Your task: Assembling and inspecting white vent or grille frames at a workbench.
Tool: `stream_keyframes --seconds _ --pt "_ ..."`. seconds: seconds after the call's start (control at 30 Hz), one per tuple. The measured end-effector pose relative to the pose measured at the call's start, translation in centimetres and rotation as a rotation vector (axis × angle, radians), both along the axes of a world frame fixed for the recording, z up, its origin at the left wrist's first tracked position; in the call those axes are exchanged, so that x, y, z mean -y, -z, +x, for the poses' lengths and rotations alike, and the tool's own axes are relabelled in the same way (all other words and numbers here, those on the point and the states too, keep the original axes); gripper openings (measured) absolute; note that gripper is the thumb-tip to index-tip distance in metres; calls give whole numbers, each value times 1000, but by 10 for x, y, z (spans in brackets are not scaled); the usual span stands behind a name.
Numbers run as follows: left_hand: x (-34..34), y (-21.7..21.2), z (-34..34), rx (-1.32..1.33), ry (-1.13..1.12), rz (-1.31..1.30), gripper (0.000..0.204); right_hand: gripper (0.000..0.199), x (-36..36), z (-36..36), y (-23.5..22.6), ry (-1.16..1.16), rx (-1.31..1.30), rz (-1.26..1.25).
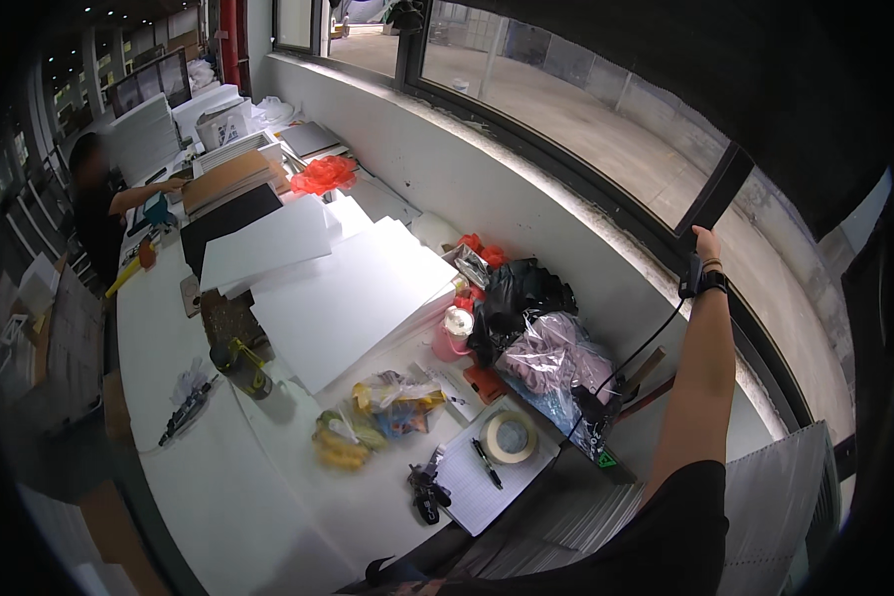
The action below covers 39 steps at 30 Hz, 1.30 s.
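A person's raised right hand [706, 243] grips the lower end of a dark flat strip [715, 189] against the window [606, 129], the cluttered white table [228, 477] far below.

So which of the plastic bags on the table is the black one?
The black bag against the wall, behind the pink cup; the bag beside it is clear pinkish, and the bag nearer the notepad holds yellow things.
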<state>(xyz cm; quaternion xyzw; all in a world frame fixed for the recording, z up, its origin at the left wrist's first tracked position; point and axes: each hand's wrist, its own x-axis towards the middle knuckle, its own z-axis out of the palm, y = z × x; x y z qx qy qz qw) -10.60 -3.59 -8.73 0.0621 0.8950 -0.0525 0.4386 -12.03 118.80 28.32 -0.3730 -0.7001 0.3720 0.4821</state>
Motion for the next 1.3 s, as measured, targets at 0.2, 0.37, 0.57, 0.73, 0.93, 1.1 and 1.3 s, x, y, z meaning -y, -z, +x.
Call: stream_keyframes --seconds 0.2,0.37,0.57,0.73,0.93,1.1,1.3 --pt "11 16 18 -9 -51 20 50 35 9 -13 6 29 41 -74" --pt "11 40 26 -27 -72 62 51 35 9 -14 4 60 23 -66" --pt "28 47 140 -10 -246 74 51 62 12 -33 8 -29 39 -4" --pt "38 56 170 -12 -552 -11 28 80 46 -30 35 114 -25 -106" --pt "19 38 204 -388 -585 57 26 57 270 -70 45 -643 202 -316" --pt "57 48 230 -396 -332 171 27 45 434 -44 53 -1203 713 -288" --pt "36 -21 187 -205 -947 353 51 35 545 -4 82 -1302 1348 -167"
